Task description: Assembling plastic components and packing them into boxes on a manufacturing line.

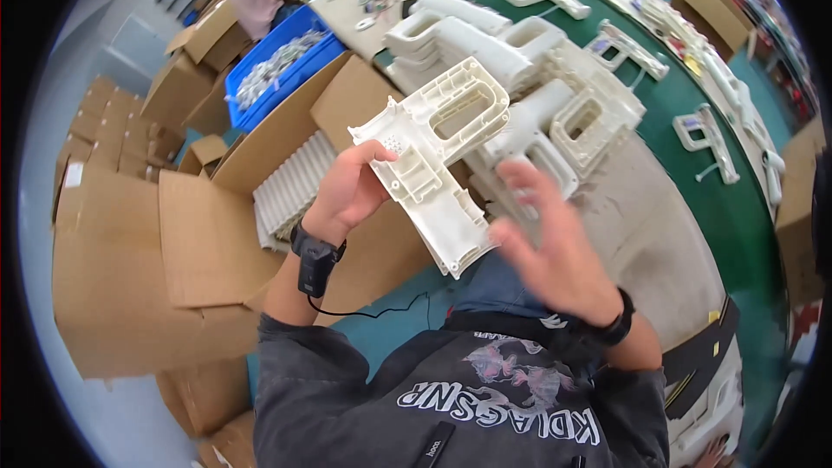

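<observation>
Holding up the white plastic shell half (414,188) for handling or inspection seems the step in hand, the next move probably calling for a steady left grip. The left hand (354,188), palm turned up, pinches its left edge, between carton (212,243) and counter (667,247); the right hand (559,256), blurred, spreads its fingers just beside it, contact unclear.

The left hand (351,192) grips from one side while the blurred right hand (559,256) is splayed.
</observation>
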### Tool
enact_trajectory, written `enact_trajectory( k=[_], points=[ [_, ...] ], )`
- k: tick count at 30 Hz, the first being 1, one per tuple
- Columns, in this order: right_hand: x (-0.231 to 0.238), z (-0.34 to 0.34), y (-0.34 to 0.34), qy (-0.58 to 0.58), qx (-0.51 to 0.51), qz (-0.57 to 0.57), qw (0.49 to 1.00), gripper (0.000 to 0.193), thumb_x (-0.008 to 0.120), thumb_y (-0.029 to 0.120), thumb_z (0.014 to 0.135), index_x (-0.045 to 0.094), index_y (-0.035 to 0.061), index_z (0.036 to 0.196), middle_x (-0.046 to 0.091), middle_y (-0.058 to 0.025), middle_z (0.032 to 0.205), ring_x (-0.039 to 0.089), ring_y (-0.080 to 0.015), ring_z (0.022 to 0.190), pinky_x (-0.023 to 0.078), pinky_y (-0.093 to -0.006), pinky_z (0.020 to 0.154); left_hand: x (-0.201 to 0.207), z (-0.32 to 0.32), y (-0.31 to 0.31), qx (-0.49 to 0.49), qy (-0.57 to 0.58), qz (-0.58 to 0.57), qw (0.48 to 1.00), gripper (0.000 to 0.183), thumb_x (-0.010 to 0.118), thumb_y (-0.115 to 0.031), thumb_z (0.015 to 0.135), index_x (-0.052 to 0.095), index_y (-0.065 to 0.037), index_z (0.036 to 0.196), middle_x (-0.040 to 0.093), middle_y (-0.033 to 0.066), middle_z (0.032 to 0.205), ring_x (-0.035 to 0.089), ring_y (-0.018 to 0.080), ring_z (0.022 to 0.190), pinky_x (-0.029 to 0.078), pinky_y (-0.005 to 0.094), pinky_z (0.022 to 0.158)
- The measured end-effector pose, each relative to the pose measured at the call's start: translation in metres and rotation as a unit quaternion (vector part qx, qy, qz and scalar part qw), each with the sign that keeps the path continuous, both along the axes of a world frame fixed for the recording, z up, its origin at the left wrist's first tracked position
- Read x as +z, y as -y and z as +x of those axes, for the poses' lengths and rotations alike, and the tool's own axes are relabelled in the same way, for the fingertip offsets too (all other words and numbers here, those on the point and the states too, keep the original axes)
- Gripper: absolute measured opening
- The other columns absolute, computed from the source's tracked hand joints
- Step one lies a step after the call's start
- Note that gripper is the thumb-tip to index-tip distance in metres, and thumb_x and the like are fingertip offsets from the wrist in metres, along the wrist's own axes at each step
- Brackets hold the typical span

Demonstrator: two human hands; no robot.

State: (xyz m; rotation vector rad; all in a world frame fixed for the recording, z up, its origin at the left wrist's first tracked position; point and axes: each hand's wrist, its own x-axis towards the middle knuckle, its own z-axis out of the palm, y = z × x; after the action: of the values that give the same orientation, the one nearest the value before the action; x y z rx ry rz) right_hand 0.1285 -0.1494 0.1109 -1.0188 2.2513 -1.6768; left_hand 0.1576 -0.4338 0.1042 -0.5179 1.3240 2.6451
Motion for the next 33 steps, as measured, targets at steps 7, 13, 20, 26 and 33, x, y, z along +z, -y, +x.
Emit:
enact_trajectory(
  k=[7,13,20,26,33],
  points=[
    [0.016,-0.140,-0.093,0.052,-0.002,0.063,0.997,0.043,0.049,0.023,0.104,0.051,-0.0030,0.138,0.059,-0.0151,0.136,0.058,-0.0238,0.121,0.044,-0.0371,0.106,0.010,-0.056,-0.034,-0.317,-0.011,-0.035,0.948,0.053,0.060,0.005,0.079,0.056,0.002,0.132,0.067,0.0108,0.121,0.066,0.0206,0.110,0.053,0.0366,0.097],
    [-0.049,-0.092,-0.093,0.548,0.413,0.043,0.726,0.065,0.057,0.046,0.101,0.048,-0.0046,0.141,0.066,-0.0224,0.123,0.067,-0.0286,0.110,0.053,-0.0405,0.100,0.012,-0.074,-0.089,-0.489,0.048,-0.076,0.867,0.065,0.060,0.011,0.077,0.049,0.000,0.141,0.062,0.0088,0.129,0.059,0.0167,0.119,0.047,0.0323,0.102],
    [-0.041,-0.037,-0.097,0.707,0.343,-0.135,0.604,0.080,0.085,0.033,0.081,0.042,-0.0070,0.136,0.068,-0.0284,0.108,0.072,-0.0341,0.096,0.061,-0.0449,0.085,0.020,-0.084,-0.089,-0.541,-0.034,-0.137,0.829,0.070,0.063,0.005,0.080,0.042,-0.002,0.147,0.055,0.0074,0.137,0.051,0.0174,0.128,0.040,0.0320,0.109],
    [0.060,-0.064,-0.074,0.445,0.306,0.037,0.841,0.070,0.084,0.035,0.082,0.052,-0.0050,0.129,0.070,-0.0220,0.106,0.073,-0.0281,0.094,0.060,-0.0407,0.083,0.065,-0.084,-0.043,-0.352,-0.417,-0.223,0.808,0.073,0.073,-0.015,0.088,0.037,0.000,0.150,0.044,0.0150,0.152,0.045,0.0246,0.139,0.036,0.0399,0.114],
    [0.029,-0.088,-0.017,-0.116,0.055,0.292,0.948,0.056,0.080,0.031,0.081,0.057,-0.0049,0.118,0.068,-0.0253,0.092,0.067,-0.0427,0.088,0.053,-0.0466,0.079,0.033,-0.088,0.017,-0.012,-0.333,-0.275,0.902,0.047,0.065,-0.013,0.096,0.051,-0.003,0.139,0.056,0.0125,0.139,0.055,0.0211,0.127,0.044,0.0340,0.103]
  ],
)
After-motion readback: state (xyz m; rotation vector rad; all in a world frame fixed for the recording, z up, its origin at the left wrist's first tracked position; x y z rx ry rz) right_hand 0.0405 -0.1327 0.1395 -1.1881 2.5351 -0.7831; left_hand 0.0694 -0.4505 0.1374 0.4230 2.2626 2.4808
